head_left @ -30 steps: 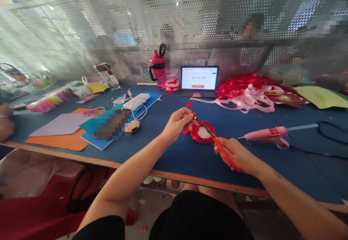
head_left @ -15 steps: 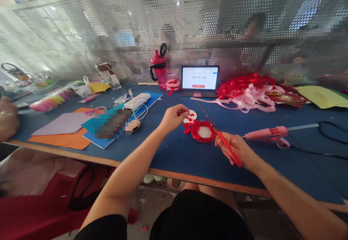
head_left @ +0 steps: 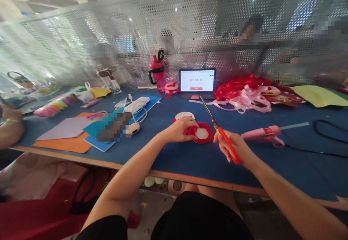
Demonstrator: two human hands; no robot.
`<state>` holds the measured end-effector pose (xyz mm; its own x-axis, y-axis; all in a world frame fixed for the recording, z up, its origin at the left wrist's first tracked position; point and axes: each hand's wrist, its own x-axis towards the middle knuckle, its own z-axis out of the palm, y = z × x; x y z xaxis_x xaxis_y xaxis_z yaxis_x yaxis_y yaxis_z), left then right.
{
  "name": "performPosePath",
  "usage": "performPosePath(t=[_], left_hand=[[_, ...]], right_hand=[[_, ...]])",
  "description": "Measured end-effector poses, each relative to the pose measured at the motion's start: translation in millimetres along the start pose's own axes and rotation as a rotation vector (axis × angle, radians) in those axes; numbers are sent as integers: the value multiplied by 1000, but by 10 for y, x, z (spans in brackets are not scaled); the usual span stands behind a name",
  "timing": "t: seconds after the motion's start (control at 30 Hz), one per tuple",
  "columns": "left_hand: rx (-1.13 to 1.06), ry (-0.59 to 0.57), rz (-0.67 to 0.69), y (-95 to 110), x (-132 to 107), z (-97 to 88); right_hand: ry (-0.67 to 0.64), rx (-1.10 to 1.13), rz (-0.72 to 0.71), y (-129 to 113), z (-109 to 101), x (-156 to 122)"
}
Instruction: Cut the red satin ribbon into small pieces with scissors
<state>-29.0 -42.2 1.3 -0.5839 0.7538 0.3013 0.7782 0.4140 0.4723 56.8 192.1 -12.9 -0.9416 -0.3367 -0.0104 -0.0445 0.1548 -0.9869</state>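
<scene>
My right hand point(head_left: 236, 144) is closed round the red handles of a pair of scissors point(head_left: 216, 126), whose long blades point away from me. At the left rim of a round red ribbon rosette point(head_left: 208, 137) with a white centre, my left hand point(head_left: 178, 130) has its thumb and fingers curled on the ruffles. The rosette lies on the blue tabletop. Just behind my left hand a white disc point(head_left: 185, 115) shows, partly covered by the fingers. Bits of red ribbon beside it are mostly hidden.
A pink glue gun point(head_left: 261, 133) lies right, its cord trailing. Behind are red and pink ribbons point(head_left: 244, 95), a tablet point(head_left: 197, 80) showing a timer and a pink bottle point(head_left: 157, 74). Left are coloured sheets point(head_left: 59, 128), a cabled white device point(head_left: 137, 104) and another person's arm point(head_left: 12, 124).
My left hand has moved from the white disc down and right onto the rosette's left rim. The scissors stay in my right hand. The view has shifted slightly.
</scene>
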Motion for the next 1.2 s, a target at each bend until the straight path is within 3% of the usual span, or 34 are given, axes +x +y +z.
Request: performPosePath(t=[0.07,0.37,0.63,0.77,0.9,1.03,1.2], left_hand=[[-17,-54,3,32,1,38],[-86,-67,-30,-144,37,106],[-157,27,-105,-116,54,72],[-236,169,-274,-158,19,-67],[-123,243,-396,-312,-52,-205],[66,225,-364,-438,-109,-242],[122,231,-295,-487,11,-116]], right_hand=[[4,0,2,-28,4,-9],[-14,12,-11,-71,1,-23],[-27,49,-23,-10,-20,6],[-5,79,-32,7,-28,18],[10,98,-48,16,-41,32],[16,95,-54,0,-49,30],[-1,67,-74,-5,-50,23]])
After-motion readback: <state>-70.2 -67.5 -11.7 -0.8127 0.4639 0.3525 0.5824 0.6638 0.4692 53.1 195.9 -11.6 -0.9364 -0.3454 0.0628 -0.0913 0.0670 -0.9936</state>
